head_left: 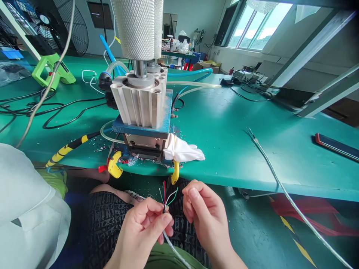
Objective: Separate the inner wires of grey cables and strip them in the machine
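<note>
On the green bench [215, 127]: smooth top, edge just above the hands; tiny scraps [99, 148] scattered around the machine's base.
Machine [141, 104]: ribbed metal block on a blue plate, two knurled cylinders [136, 30] upright above it; a white glove [185, 149] is bound to its lower right side.
Bench, left: green tool [47, 73] standing behind loose black cables [70, 116]; black-and-yellow hose [66, 151] running toward the machine.
Bench, right: second cable [276, 175], stripped end resting on the top, length running over the edge; dark flat device [338, 146] well apart, near the right border.
Room: large fan [74, 22] at upper left, bright window [252, 28] at upper right, cluttered table [179, 54] at the back. Neighbour [30, 205] in pale clothing at the left edge.
Cable in hand [175, 249]: below the bench edge, over the lap — grey sheath downward, thin wires [165, 188] fanned upward, red, green, white and a dark one.
Left hand [143, 228]: grasping the cable between thumb and bent fingers, just below the fan of wires.
Right hand [206, 216]: just beside the wires, fingers curled, thumb against forefinger — cannot tell whether anything is pinched there.
</note>
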{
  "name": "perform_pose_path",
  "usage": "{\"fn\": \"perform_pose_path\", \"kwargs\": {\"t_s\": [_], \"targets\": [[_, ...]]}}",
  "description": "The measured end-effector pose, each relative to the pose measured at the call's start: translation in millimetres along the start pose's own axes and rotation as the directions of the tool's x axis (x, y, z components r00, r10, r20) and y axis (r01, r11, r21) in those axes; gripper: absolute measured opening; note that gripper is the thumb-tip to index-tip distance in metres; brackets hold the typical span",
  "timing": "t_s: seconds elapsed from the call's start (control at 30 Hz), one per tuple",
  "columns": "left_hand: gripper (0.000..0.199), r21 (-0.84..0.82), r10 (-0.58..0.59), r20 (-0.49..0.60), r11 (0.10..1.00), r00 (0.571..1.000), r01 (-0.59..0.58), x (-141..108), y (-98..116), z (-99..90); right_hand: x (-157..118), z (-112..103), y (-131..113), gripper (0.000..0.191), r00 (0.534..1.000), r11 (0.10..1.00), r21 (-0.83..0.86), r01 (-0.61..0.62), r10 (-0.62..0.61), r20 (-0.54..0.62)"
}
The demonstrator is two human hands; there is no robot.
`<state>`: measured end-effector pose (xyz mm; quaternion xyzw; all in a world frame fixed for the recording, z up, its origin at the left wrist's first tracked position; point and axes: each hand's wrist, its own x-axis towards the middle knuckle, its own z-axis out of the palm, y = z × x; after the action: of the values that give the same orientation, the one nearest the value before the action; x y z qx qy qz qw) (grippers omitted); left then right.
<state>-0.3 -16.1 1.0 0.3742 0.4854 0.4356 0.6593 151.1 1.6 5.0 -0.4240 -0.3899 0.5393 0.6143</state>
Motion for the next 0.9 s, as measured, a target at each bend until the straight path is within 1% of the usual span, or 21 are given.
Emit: {"fn": "perform_pose_path", "kwargs": {"t_s": [0.03, 0.1, 0.17, 0.23, 0.3, 0.33, 0.37, 0.4, 0.43, 0.47, 0.5, 0.53, 0.57, 0.6, 0.67, 0.7, 0.73, 0.77, 0.8, 0.83, 0.9], "targets": [[0.036, 0.028, 0.018, -0.041, 0.999, 0.999, -0.017, 0, 0, 1.7, -2, 2, -1, 0.03, 0.998, 0.999, 0.014, -0.031, 0.03, 0.056], [0.034, 0.075, 0.036, -0.071, 0.997, 0.997, -0.03, -1, 1, 3.5, -6, 6, -3, 0.029, 0.983, 0.993, 0.055, -0.104, 0.094, 0.156], [0.032, 0.119, 0.039, -0.041, 0.992, 0.998, -0.034, 0, 2, 2.8, -9, 10, -3, 0.026, 0.971, 0.982, 0.096, -0.16, 0.139, 0.197], [0.03, 0.154, 0.031, 0.011, 0.987, 0.999, -0.032, 1, 4, 0.1, -11, 11, -1, 0.023, 0.972, 0.987, 0.081, -0.14, 0.122, 0.202], [0.027, 0.164, 0.014, 0.048, 0.986, 0.999, -0.022, 1, 5, -2.8, -11, 7, 1, 0.016, 0.976, 1.0, -0.014, -0.027, 0.03, 0.215], [0.026, 0.162, 0.007, 0.055, 0.987, 0.998, -0.015, 2, 5, -3.9, -10, 4, 1, 0.011, 0.971, 0.992, -0.098, 0.083, -0.058, 0.234], [0.026, 0.159, -0.002, 0.059, 0.987, 0.998, -0.008, 2, 5, -4.8, -10, 1, 1, 0.009, 0.95, 0.955, -0.195, 0.224, -0.169, 0.263], [0.026, 0.155, -0.009, 0.068, 0.988, 0.998, -0.001, 2, 5, -5.4, -9, -3, 0, 0.012, 0.91, 0.882, -0.29, 0.372, -0.285, 0.301], [0.026, 0.152, -0.014, 0.076, 0.988, 0.997, 0.003, 2, 4, -5.8, -9, -6, 0, 0.019, 0.855, 0.781, -0.368, 0.504, -0.391, 0.341], [0.027, 0.149, -0.017, 0.085, 0.989, 0.996, 0.004, 2, 4, -6.1, -10, -9, -1, 0.027, 0.798, 0.679, -0.424, 0.6, -0.472, 0.373], [0.028, 0.145, -0.02, 0.096, 0.989, 0.995, 0.005, 2, 3, -6.3, -11, -11, -2, 0.034, 0.754, 0.597, -0.461, 0.656, -0.527, 0.391], [0.029, 0.142, -0.021, 0.108, 0.99, 0.994, 0.006, 2, 3, -6.6, -11, -13, -1, 0.038, 0.727, 0.549, -0.482, 0.683, -0.568, 0.385], [0.029, 0.138, -0.025, 0.118, 0.99, 0.993, 0.009, 2, 2, -6.9, -12, -14, -1, 0.039, 0.719, 0.532, -0.496, 0.686, -0.601, 0.349], [0.03, 0.134, -0.031, 0.121, 0.991, 0.992, 0.014, 2, 2, -7.3, -13, -14, 0, 0.037, 0.722, 0.548, -0.496, 0.673, -0.633, 0.279], [0.031, 0.121, -0.043, 0.116, 0.992, 0.992, 0.028, 3, 2, -8.1, -12, -13, 2, 0.027, 0.761, 0.68, -0.419, 0.602, -0.648, 0.042], [0.032, 0.112, -0.043, 0.11, 0.993, 0.993, 0.031, 3, 2, -8.4, -11, -12, 2, 0.022, 0.794, 0.764, -0.337, 0.55, -0.603, -0.072], [0.032, 0.103, -0.039, 0.109, 0.994, 0.993, 0.028, 3, 2, -8.7, -9, -11, 3, 0.018, 0.84, 0.84, -0.247, 0.483, -0.524, -0.14], [0.033, 0.098, -0.032, 0.115, 0.995, 0.993, 0.02, 3, 2, -8.8, -7, -10, 3, 0.015, 0.891, 0.898, -0.17, 0.405, -0.43, -0.147], [0.033, 0.098, -0.023, 0.125, 0.995, 0.992, 0.01, 4, 1, -8.8, -5, -8, 2, 0.012, 0.937, 0.939, -0.121, 0.323, -0.336, -0.1], [0.033, 0.103, -0.014, 0.134, 0.995, 0.991, 0.0, 4, 1, -8.7, -3, -7, 2, 0.009, 0.968, 0.964, -0.1, 0.246, -0.25, -0.026], [0.032, 0.125, -0.006, 0.145, 0.992, 0.989, -0.012, 4, 1, -8.2, -1, -4, 0, 0.008, 0.988, 0.99, -0.069, 0.124, -0.116, 0.106]]}}
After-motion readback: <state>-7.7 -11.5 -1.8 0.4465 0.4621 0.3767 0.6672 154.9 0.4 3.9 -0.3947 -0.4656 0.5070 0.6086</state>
